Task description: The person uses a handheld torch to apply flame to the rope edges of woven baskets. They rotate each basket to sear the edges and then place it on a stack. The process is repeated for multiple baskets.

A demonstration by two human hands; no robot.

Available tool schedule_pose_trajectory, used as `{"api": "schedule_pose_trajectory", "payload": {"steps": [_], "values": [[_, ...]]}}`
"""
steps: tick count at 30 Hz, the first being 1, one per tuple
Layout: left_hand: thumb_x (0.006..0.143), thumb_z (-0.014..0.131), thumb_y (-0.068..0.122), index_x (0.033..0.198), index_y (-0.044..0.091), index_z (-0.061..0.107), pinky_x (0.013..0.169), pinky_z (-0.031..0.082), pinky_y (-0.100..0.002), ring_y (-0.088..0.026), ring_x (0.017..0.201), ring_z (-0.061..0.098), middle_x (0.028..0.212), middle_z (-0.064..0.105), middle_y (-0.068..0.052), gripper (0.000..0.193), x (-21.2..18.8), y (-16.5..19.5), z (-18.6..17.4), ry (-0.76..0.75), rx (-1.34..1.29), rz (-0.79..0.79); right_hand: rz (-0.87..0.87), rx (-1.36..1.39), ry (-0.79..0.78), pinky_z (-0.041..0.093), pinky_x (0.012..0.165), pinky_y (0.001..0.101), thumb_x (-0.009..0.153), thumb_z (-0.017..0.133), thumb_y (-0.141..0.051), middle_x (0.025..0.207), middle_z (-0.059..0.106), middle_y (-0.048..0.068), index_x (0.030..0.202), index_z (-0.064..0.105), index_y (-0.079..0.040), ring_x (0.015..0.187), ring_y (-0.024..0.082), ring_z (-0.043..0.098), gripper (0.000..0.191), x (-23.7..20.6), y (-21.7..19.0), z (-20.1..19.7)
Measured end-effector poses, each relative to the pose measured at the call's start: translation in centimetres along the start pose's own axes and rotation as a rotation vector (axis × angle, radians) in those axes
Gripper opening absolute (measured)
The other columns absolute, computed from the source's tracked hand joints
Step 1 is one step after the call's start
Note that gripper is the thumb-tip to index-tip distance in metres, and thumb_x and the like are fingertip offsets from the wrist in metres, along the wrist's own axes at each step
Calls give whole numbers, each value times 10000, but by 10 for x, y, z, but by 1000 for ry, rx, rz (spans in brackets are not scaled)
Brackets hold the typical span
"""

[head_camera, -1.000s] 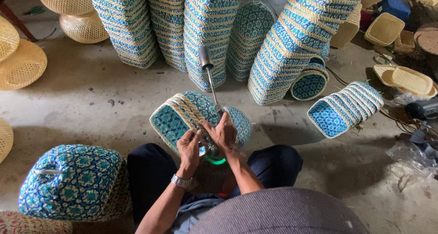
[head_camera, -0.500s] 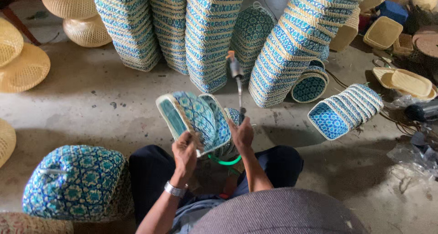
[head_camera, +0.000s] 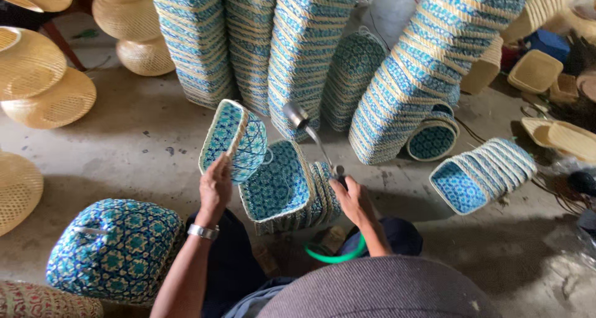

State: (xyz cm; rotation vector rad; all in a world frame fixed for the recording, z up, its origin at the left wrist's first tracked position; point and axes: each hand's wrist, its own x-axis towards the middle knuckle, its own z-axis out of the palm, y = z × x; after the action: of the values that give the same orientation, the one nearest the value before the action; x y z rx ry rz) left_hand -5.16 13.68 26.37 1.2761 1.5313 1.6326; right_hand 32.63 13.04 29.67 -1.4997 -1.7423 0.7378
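Gripping a blue-patterned woven rectangular tray (head_camera: pixel 231 139) upright, left hand (head_camera: pixel 215 186) lifts it clear; right hand (head_camera: pixel 351 197), closed on a metal torch wand (head_camera: pixel 310 135), sits beside the nested tray stack (head_camera: pixel 285 188).

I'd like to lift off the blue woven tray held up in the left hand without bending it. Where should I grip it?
Take the blue woven tray by its pale stiff rim, on the lower edge beside the left hand, coming from below. It stands tilted on edge, so that rim faces you; the patterned weave panel probably gives more.
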Motion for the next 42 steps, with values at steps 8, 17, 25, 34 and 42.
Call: {"api": "schedule_pose_trajectory", "payload": {"steps": [8,17,25,34,42], "values": [[1009,615,223,1257,54,720,671,520,-317,-174,792,626,998,737,-107,318,25,44,-48,-8,411,245,-162,-60,-313,523,543,362,942,577,-553,618,656,62,967,688,-35,579,165,640,531,12,-14,-53],[1009,678,363,990,-20,733,649,413,-241,-49,730,501,773,611,57,387,28,61,-78,151,148,89,-54,-90,-404,511,453,280,908,578,-597,604,630,7,877,683,-37,496,89,605,571,14,-20,-90],[1055,650,345,977,-60,714,676,401,-249,-59,751,495,780,602,38,417,56,37,-84,112,157,138,-108,-87,-390,460,446,286,917,566,-577,576,568,-6,848,654,-83,470,98,562,507,29,-25,-104],[1093,599,338,791,-11,579,641,328,-268,-58,711,395,750,512,63,462,77,-7,-100,177,-110,153,-128,20,-394,463,426,273,936,580,-552,583,565,-10,767,605,-71,467,89,565,511,39,-16,-108],[1181,522,371,1121,-9,626,804,484,-355,-184,877,599,1008,644,-75,398,75,-16,-92,78,-718,2,-110,-5,-399,467,420,271,924,565,-567,570,582,-10,784,639,-84,454,89,574,508,44,-19,-109]]}}
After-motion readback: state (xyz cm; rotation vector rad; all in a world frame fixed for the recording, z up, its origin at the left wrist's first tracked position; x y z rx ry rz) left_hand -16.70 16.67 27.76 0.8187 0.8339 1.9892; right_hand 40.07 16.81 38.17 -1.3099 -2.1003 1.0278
